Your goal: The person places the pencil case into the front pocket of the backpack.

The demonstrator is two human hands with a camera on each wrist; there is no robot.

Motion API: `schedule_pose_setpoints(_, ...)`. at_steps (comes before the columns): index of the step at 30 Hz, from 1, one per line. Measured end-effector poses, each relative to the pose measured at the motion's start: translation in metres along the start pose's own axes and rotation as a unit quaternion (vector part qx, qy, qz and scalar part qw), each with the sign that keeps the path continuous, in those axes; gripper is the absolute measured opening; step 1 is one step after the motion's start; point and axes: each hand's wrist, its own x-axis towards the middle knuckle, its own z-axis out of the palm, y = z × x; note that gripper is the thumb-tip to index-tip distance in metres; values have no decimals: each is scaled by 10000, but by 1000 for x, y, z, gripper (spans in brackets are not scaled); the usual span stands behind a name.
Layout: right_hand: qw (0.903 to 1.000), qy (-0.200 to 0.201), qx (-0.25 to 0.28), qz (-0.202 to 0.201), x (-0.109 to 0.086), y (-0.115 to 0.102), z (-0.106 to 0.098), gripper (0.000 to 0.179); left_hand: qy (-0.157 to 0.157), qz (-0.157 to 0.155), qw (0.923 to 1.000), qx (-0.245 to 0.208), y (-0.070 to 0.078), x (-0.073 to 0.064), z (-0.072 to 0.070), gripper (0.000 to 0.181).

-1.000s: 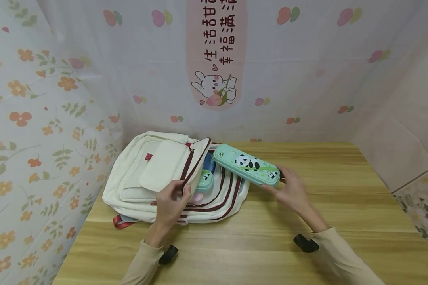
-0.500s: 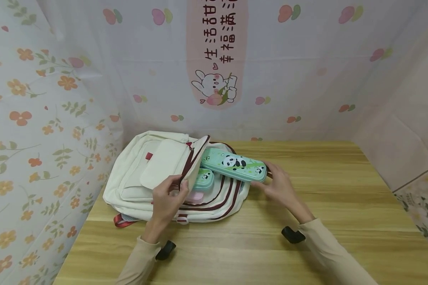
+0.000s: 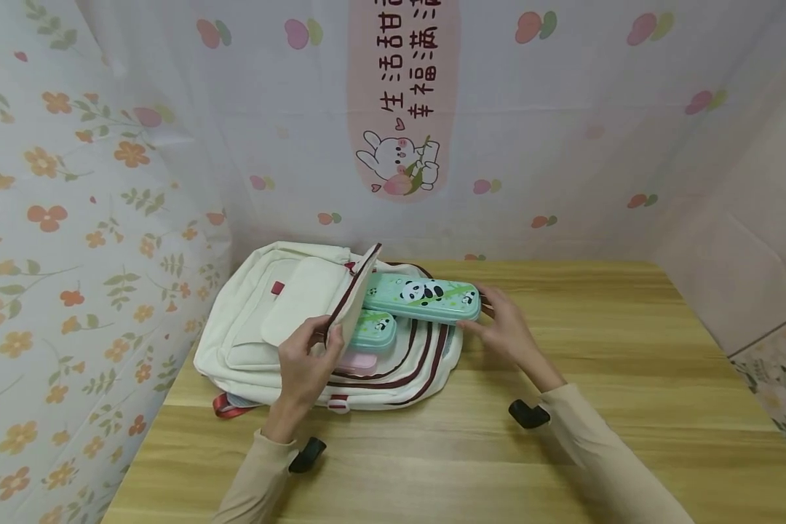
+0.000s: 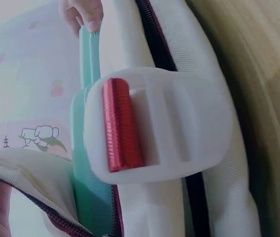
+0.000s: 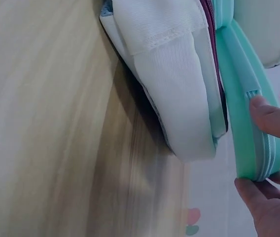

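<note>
A cream backpack with dark red zips lies on the wooden table, its front compartment unzipped. My left hand pinches the edge of the front flap and holds it raised. The right hand grips the outer end of a mint-green panda pencil case; its other end is inside the compartment, hidden by the flap. In the right wrist view thumb and fingers clasp the pencil case. Nearer me in the opening sit a smaller mint panda case and a pink item, both partly covered.
A white buckle with red webbing fills the middle of the left wrist view. A red strap sticks out at the backpack's lower left. Wooden tabletop extends to the right, and printed curtains hang behind and at the sides.
My right hand has moved left with the long pencil case, sliding its far end under the flap into the backpack. The left hand keeps its pinch on the flap, which stands slightly more upright.
</note>
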Motion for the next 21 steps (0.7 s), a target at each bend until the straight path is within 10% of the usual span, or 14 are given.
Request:
schedule_pose_setpoints(7, 9996, -104, -250, -10, 6, -1, 1, 77, 138, 214, 9997, 19, -1, 2, 1, 13)
schedule_pose_setpoints(21, 9996, -136, 253, -48, 7, 1, 2, 76, -346, -908, 9939, 531, 4, -2, 4, 12)
